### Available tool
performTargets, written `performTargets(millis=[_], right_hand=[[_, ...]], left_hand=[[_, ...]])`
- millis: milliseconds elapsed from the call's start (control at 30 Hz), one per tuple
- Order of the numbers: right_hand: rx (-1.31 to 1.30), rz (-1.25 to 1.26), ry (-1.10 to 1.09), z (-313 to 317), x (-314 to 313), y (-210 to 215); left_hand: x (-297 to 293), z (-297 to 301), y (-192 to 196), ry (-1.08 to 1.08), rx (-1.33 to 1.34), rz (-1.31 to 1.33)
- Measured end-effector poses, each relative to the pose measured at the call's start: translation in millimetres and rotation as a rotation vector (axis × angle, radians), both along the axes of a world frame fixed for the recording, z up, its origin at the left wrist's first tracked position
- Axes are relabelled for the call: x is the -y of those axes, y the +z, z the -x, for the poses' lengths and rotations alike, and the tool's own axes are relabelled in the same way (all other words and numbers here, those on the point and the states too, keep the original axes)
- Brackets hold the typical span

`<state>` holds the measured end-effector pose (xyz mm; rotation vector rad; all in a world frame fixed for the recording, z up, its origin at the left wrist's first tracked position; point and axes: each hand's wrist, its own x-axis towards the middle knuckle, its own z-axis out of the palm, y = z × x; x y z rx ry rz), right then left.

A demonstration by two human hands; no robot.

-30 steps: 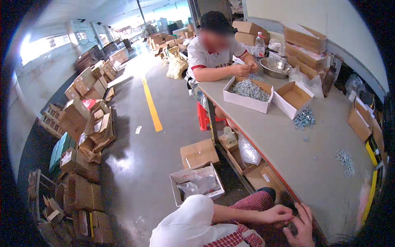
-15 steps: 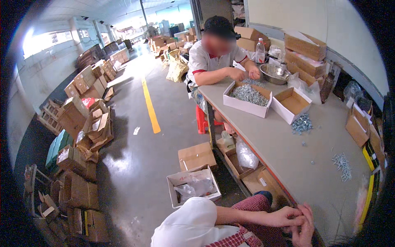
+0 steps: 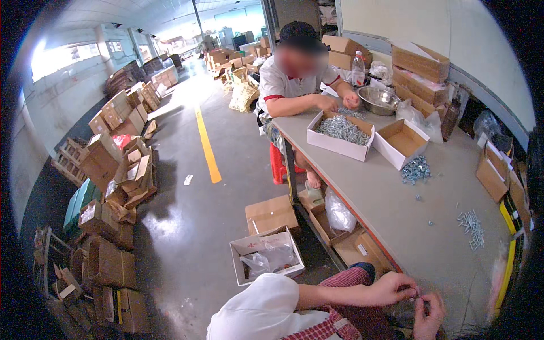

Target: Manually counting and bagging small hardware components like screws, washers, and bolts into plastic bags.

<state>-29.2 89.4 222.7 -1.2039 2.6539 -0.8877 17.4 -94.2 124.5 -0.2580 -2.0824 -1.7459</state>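
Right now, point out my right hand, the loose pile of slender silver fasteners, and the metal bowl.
Right hand [image 3: 429, 317]: head view, back of the hand.
Pile of slender silver fasteners [image 3: 472, 229]: head view, middle of the pile.
Metal bowl [image 3: 378, 110]: head view, near outer wall.

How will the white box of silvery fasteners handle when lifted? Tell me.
The white box is probably heavy for its size, being filled with metallic fasteners. Its open top suggests they could spill if tipped; its thin, cardboard-like walls may flex.
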Motion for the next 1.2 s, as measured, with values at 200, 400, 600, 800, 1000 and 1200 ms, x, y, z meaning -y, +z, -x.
performTargets(millis=[200, 400, 600, 800, 1000, 1200], right_hand=[[0.072, 0.002, -0.072, -3.2, 3.1, 3.5], [0.169, 0.031, -0.056, -5.3, 1.1, -1.0], [0.135, 0.095, -0.026, -1.7, -21.9, -32.2], [0.578, 0.416, -0.132, 19.3, -26.2, -15.8], [0.949, 0.997, -0.365, 25.7, -54.6, -45.5], [1.026, 0.941, -0.333, -5.7, -97.2, -49.3]], left_hand=[[8.9, -1.5, 17.2, -0.006, 0.138, -0.014], [-8.8, -0.5, 14.2, 0.087, -0.139, 0.177], [-4.7, -3.7, 15.3, -0.066, -0.01, 0.145], [4.7, 20.4, 49.3, -0.214, 0.305, -0.273], [-28.6, 70.8, 47.8, -0.357, 0.485, -0.558], [-84.3, 95.4, 36.0, -0.542, 0.619, -0.633]])
